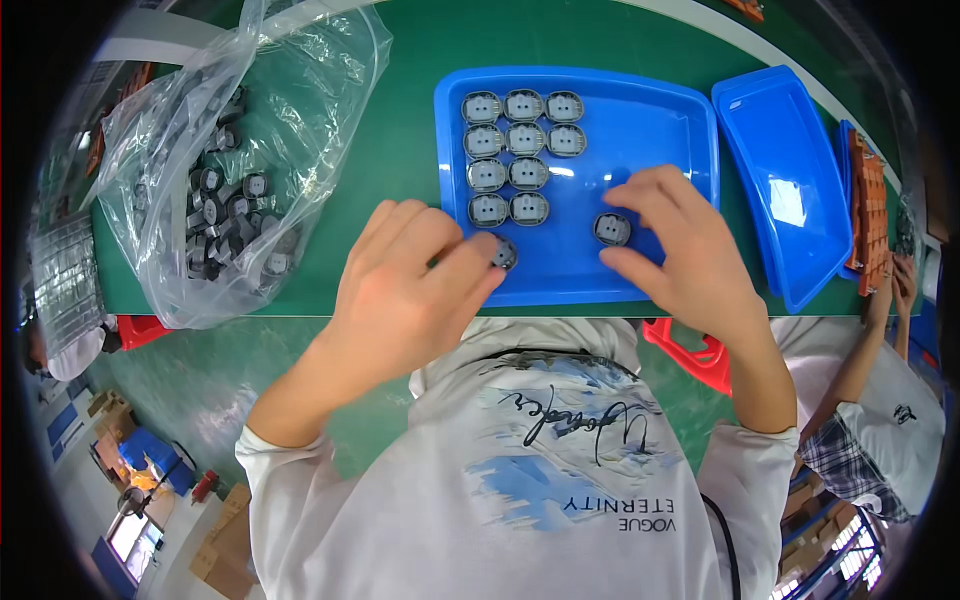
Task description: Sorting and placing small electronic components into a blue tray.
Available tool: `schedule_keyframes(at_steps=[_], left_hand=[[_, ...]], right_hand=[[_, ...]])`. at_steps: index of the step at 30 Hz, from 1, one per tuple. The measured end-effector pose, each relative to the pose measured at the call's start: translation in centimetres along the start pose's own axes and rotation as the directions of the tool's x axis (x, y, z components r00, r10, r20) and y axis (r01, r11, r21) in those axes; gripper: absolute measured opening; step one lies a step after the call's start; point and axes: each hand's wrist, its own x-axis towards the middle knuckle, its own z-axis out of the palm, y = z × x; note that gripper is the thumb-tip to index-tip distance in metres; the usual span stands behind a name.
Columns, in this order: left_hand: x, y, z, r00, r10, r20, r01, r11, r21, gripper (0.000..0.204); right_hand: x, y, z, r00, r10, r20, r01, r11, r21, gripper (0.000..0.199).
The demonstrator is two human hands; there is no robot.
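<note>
A blue tray (580,282) lies before me on the green table, with rows of small grey oval plastic parts (526,138) along its left side. At the tray's lower left, my left hand (410,275) pinches a similar grey part (506,254) between thumb and fingers, which partly cover it. My right hand (680,245) is over the tray's right half, thumb and fingers spread around another grey part (611,229). Small gaps show between that part and the fingertips, so it appears not gripped.
A clear plastic bag (330,90) with many dark grey parts (235,210) lies at the left. Another blue tray (790,170) sits to the right, beside an orange rack-like piece (870,210). A co-worker's hands (903,285) show at the far right.
</note>
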Motion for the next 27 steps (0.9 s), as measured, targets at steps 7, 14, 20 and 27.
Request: schedule_keyframes(at_steps=[7,14,20,27], left_hand=[[0.2,-0.5,0.2,0.979,0.136,0.154,-0.127,0.990,-0.068,0.015],[1.0,-0.3,0.1,0.981,0.112,0.156,-0.093,0.988,-0.124,0.019],[1.4,-0.7,-0.2,0.973,0.121,0.195,-0.105,0.991,-0.089,0.017],[1.1,-0.7,0.0,0.977,0.088,0.192,-0.078,0.995,-0.062,0.018]], right_hand=[[0.1,-0.3,0.9,0.985,-0.128,0.116,0.130,0.992,-0.006,0.036],[0.9,-1.2,1.7,0.992,-0.065,0.106,0.061,0.997,0.040,0.029],[1.3,-2.1,3.3,0.996,-0.081,0.037,0.081,0.997,-0.007,0.027],[1.1,-2.5,4.6,0.992,-0.109,-0.062,0.104,0.991,-0.079,0.028]])
